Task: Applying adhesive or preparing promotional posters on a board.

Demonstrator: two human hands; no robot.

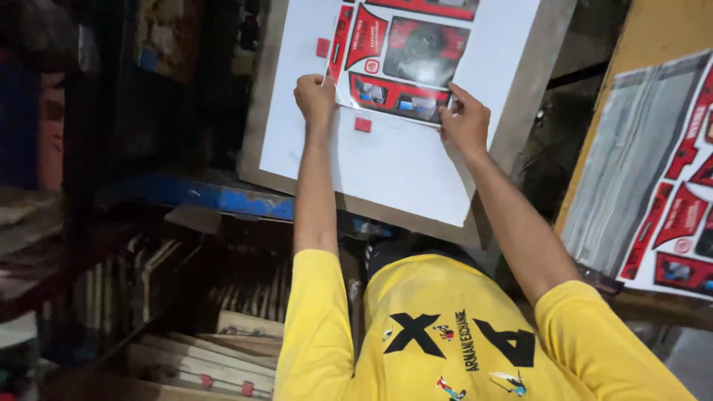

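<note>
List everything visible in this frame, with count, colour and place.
printed red-and-black sheet: one, top centre, under both hands
white board: one, beneath that sheet
small red square blocks: two, on the white board
brown backing panel: one, under the board
second printed sheet: one, grey and red, right edge
blue shelf edge: one, left of centre
yellow shirt: one, bottom
left hand: on the sheet's left edge
right hand: on its lower right corner

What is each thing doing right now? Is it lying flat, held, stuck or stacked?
Left hand: pressing the printed sheet's left edge.
Right hand: flat on the sheet's lower right corner.
Red and black printed sheet: lying flat on the white board.
White board: flat, tilted in view.
Small red squares: lying on the board, apart from the sheet.
Second printed sheet: flat on the wooden table, untouched.
</note>
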